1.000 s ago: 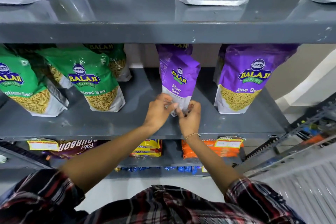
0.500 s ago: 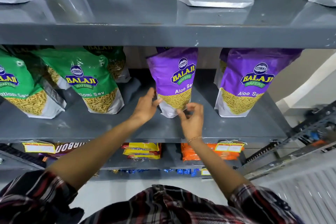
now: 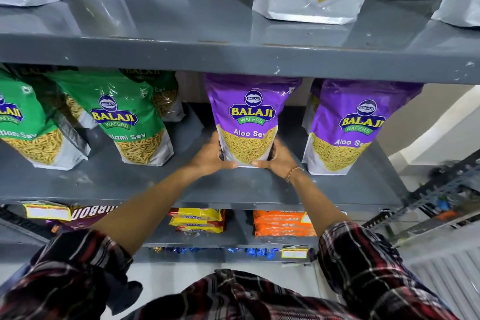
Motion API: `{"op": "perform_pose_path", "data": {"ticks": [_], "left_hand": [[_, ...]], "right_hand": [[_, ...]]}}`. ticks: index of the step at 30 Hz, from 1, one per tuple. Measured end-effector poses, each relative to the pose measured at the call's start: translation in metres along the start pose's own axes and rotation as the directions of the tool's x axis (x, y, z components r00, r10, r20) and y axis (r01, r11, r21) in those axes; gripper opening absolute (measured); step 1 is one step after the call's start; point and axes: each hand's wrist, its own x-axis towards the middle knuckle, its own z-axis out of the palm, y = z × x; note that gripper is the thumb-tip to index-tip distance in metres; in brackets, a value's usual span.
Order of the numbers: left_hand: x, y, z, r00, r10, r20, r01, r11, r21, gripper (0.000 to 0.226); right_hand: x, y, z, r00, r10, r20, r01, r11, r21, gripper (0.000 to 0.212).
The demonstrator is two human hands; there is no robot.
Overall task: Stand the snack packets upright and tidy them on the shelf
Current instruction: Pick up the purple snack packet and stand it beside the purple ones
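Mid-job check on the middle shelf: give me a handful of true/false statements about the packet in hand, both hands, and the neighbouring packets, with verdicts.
1. Both hands grip the base of one purple Aloo Sev packet. True: the left hand and right hand flank its bottom corners.
2. That packet lies flat on the shelf. False: it stands upright, label facing out.
3. A second purple Aloo Sev packet stands to its right, apart from it. True.
4. The green Balaji packets stand to the right of the purple ones. False: they are to the left.
5. The bracelet is on the left wrist. False: it is on the right wrist.
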Motion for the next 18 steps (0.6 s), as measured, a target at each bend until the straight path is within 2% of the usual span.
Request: {"op": "perform_pose_path", "data": {"ticks": [2,4,11,18], "left_hand": [[-0.005,0.003,0.007,0.993,0.012,-0.119,-0.013,1.000,-0.005,0.090],[-0.011,0.004,0.012,0.986,0.006,-0.165,-0.012,0.999,-0.033,0.083],[-0.043,-0.008,0.026,0.988,0.010,-0.155,-0.012,1.000,-0.011,0.078],[-0.075,-0.012,0.034,0.983,0.026,-0.180,-0.023,1.000,0.022,0.078]], "right_hand": [[-0.007,0.000,0.000,1.000,-0.006,-0.016,0.006,1.000,-0.010,0.081],[-0.016,0.002,0.001,1.000,-0.010,-0.028,0.009,1.000,-0.021,0.080],[-0.054,0.011,0.008,1.000,0.001,-0.029,-0.004,0.996,-0.085,0.078],[-0.087,0.012,0.017,0.998,0.029,-0.050,-0.032,0.997,-0.064,0.079]]}}
